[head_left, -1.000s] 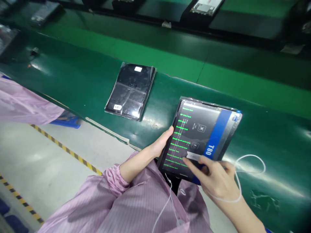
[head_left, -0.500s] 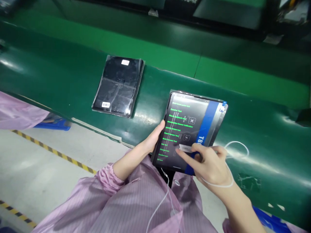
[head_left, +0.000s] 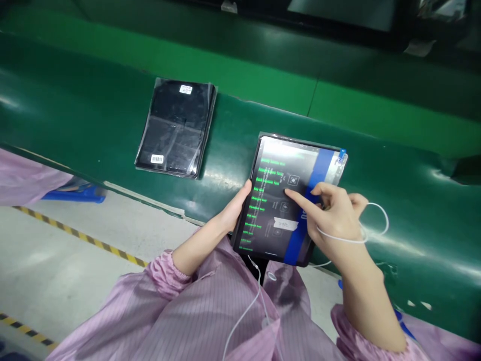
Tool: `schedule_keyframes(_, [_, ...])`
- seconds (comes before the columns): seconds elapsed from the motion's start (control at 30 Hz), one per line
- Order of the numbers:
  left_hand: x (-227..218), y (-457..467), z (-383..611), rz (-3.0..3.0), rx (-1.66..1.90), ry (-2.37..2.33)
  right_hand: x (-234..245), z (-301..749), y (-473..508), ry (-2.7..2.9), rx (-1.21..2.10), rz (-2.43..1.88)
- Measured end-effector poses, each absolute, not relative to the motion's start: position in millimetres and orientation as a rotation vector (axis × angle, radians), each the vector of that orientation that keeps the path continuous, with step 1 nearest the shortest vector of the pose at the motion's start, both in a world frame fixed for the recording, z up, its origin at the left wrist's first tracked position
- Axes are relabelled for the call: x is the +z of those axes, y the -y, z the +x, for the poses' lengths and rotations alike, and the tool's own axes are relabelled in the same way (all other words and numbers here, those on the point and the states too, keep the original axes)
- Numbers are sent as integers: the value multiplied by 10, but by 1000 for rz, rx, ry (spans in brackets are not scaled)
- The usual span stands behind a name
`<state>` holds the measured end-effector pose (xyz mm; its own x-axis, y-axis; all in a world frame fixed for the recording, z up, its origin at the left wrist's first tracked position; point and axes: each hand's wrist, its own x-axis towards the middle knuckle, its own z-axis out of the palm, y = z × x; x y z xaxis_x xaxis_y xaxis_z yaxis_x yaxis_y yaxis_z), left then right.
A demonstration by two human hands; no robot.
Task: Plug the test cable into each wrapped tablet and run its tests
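A tablet point(head_left: 278, 238) with a lit screen of green test lines, a blue band and a white paper label is tilted at the bench edge. My left hand point(head_left: 235, 210) grips its left side, the thumb on the rim and the other fingers hidden beneath. Over the screen, my right hand point(head_left: 334, 215) stretches its index finger to the glass, touching or very close. Its remaining fingers are curled, with a thin white cable point(head_left: 387, 223) looped around the hand and running into them. What the curled fingers cover cannot be seen.
Left of the tablet, wrapped dark tablets point(head_left: 176, 125) lie stacked face down on the green bench point(head_left: 93, 135). A white earphone cord point(head_left: 244, 318) hangs down my pink smock. A blue stool edge point(head_left: 77, 194) and another person's pink sleeve point(head_left: 30, 175) show at left.
The list on the screen has scrolled upward. My right index finger has moved up the glass, uncovering the white label. The view has shifted slightly.
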<state>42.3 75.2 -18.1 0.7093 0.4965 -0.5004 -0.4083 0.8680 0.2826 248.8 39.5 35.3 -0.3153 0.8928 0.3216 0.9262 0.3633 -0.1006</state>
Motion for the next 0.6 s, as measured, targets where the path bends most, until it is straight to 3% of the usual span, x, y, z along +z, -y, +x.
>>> schedule_keyframes(0.37, [-102,-786,445,111,499,-659,378,2459,-445,2300,-158,-1565])
schedule_keyframes(0.6, [-77,-821,458,62,451,-696,345,2282,-259,2455,102,-1380])
